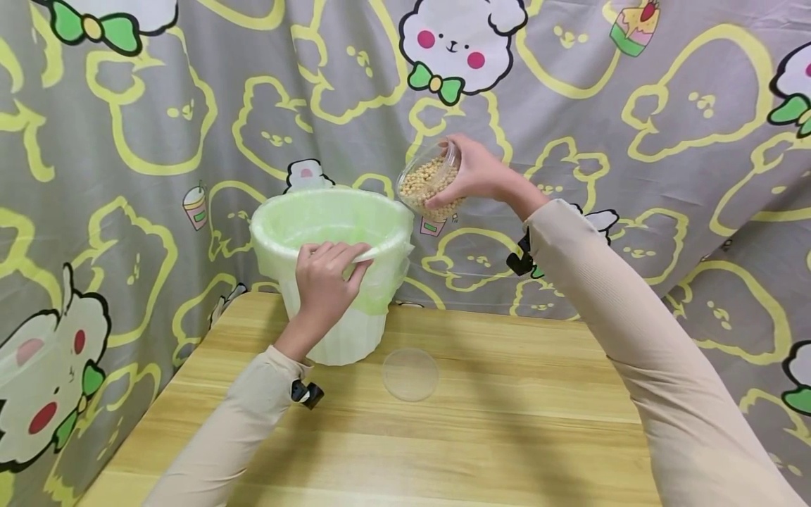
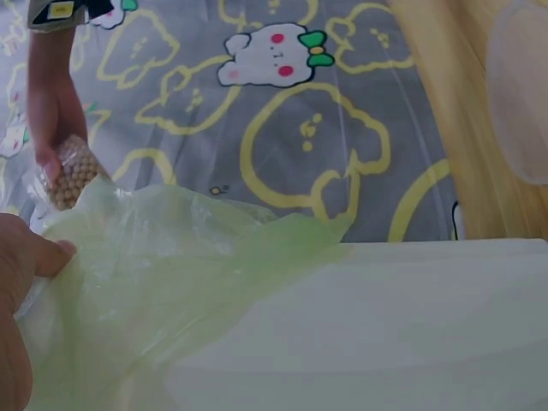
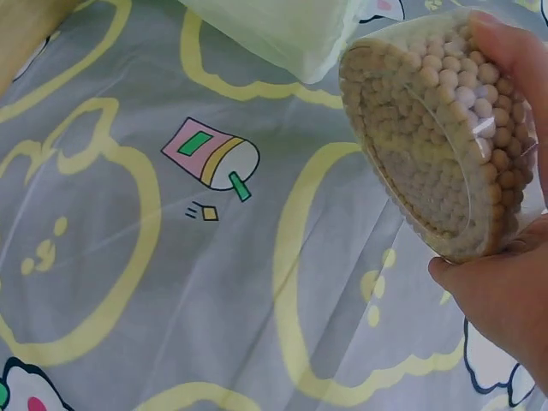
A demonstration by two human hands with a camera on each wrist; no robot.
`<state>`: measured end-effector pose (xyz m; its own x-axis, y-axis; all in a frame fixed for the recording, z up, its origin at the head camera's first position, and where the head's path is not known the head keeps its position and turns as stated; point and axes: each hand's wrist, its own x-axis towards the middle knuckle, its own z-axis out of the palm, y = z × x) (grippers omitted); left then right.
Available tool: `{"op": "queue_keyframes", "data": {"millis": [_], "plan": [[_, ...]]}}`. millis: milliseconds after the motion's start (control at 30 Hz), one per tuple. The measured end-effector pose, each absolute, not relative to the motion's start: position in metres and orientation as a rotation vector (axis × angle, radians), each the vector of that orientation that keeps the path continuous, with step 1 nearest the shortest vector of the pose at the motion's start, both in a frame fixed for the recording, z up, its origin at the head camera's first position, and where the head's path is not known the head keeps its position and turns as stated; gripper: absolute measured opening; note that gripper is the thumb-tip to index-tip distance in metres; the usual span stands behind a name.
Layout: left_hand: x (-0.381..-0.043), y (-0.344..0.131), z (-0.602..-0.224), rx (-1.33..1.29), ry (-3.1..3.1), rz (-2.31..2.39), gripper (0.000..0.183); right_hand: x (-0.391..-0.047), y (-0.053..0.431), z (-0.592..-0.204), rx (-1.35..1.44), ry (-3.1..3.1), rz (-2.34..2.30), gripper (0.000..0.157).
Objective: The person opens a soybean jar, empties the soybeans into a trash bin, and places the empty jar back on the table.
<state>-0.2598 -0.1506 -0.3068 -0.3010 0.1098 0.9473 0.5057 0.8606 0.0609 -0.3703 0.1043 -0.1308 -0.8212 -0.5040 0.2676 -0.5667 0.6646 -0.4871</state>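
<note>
1. the right hand (image 1: 478, 172) is holding a clear container (image 1: 431, 183) up in the air; its grip is spanning the container's width, with thumb and fingers curving round the wall.
2. the container is tilting well over on its side and is carrying many small round tan pieces (image 3: 411, 154).
3. it is hovering just right of the rim of a pale green bin (image 1: 345, 331); whether it is touching the rim, i cannot tell.
4. the left hand (image 1: 327, 282) is holding the bin's near rim, its grip nearly closed, fingers bending over the top and thumb pressing outside.
5. a thin green liner (image 2: 197, 257) is covering that rim and hanging down outside.
6. the bin is standing upright on the wooden surface (image 1: 494, 436).
7. a clear flat disc (image 1: 410, 374) is lying near the bin's base.
8. a patterned cloth (image 1: 355, 84) is hanging behind.
</note>
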Motion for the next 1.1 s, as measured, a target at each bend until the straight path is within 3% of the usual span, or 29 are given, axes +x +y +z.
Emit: {"op": "queue_keyframes", "data": {"millis": [767,1100], "plan": [[-0.259,-0.149,-0.306,-0.463,-1.846,-0.435,0.017,-0.371,0.065,-0.130,1.009,-2.759,0.627,0.108],[-0.261,-0.149,-0.307,-0.458,-1.841,-0.434,0.016,-0.372,0.065,-0.131,0.976,-2.792,0.567,0.120]]}}
